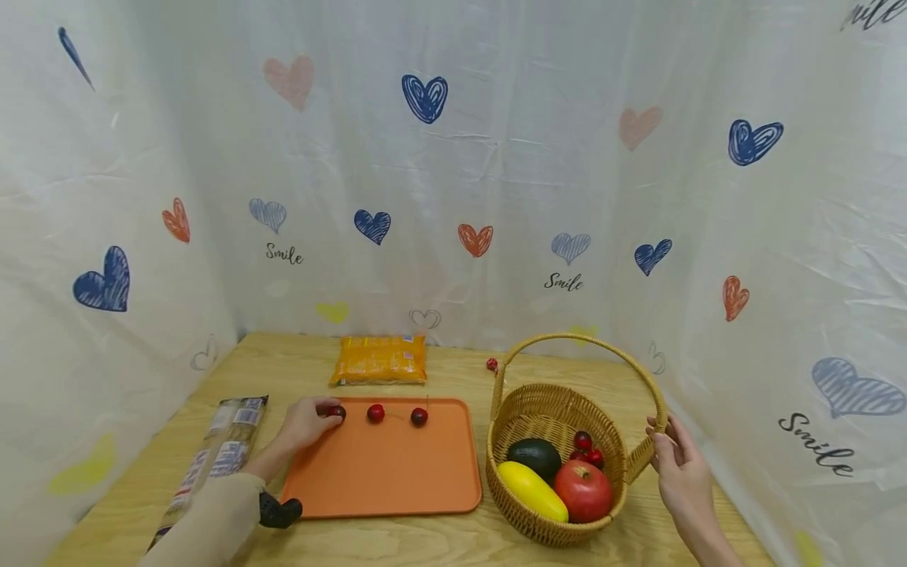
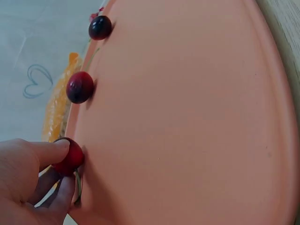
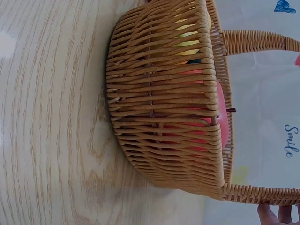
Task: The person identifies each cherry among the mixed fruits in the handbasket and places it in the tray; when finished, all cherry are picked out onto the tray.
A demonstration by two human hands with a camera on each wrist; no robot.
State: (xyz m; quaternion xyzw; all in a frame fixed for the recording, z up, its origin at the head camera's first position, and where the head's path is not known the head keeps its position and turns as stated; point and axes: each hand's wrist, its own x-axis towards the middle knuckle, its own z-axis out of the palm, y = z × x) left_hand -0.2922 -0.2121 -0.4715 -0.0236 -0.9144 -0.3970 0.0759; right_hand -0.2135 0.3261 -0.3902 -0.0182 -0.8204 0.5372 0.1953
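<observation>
With thumb and fingers, my left hand (image 1: 305, 427) pinches a dark red cherry (image 2: 73, 158) at the far left corner of the orange tray (image 1: 383, 465). The cherry's stem hangs down in the left wrist view. Along the tray's far edge lie a second cherry (image 1: 375, 413) and a third cherry (image 1: 420, 416). My right hand (image 1: 683, 474) holds the right side of the wicker basket's handle (image 1: 659, 398); in the right wrist view only its fingertips (image 3: 267, 214) show. Inside the basket (image 3: 164, 98) are an avocado (image 1: 534, 458), a yellow oblong fruit (image 1: 531, 491), a pomegranate (image 1: 584, 491) and some cherries (image 1: 583, 441).
An orange packet (image 1: 379, 360) lies behind the tray. To the left, partly under my left forearm, is a long clear-and-printed packet (image 1: 227, 441). A small red item (image 1: 492, 365) sits behind the basket. A curtain with hearts (image 1: 425, 157) surrounds the wooden table (image 1: 368, 543).
</observation>
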